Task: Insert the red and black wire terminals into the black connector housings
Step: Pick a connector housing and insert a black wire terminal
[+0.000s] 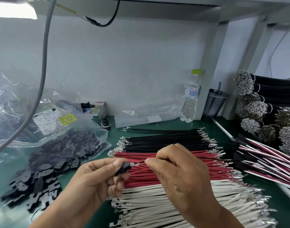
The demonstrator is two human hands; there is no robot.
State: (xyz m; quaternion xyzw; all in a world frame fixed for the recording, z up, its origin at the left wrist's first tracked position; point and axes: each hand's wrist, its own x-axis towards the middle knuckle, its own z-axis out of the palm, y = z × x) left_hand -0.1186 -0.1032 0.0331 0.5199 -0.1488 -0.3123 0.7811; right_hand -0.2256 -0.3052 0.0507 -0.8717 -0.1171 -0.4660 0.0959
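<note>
I am looking down at a green work mat [249,132] where the left hand [98,180] is pinching a black connector housing [122,168] between thumb and curled fingers, holding it just above the wire piles. The right hand [178,175] is pinching a black wire [206,157] between thumb and forefinger, its other fingers curling in, and the wire's metal terminal [134,164] is sitting right at the housing's opening; I cannot tell whether it is touching or already partly inside. A red wire [139,171] is running out from the housing's lower side toward the right hand. Under both hands three sorted rows are lying side by side: black wires [165,139] farthest from me, red wires [173,178] in the middle, white wires [173,208] nearest, all with metal terminals at both ends. To the left a heap of loose housings [39,185] is spilling from a clear plastic bag [62,129] with a printed label. At the right edge finished red, white and black harnesses [269,162] are resting, with bundled black wires [272,89] stacked behind them. A water bottle [190,99] and a dark tumbler [215,104] are standing against the back wall.
</note>
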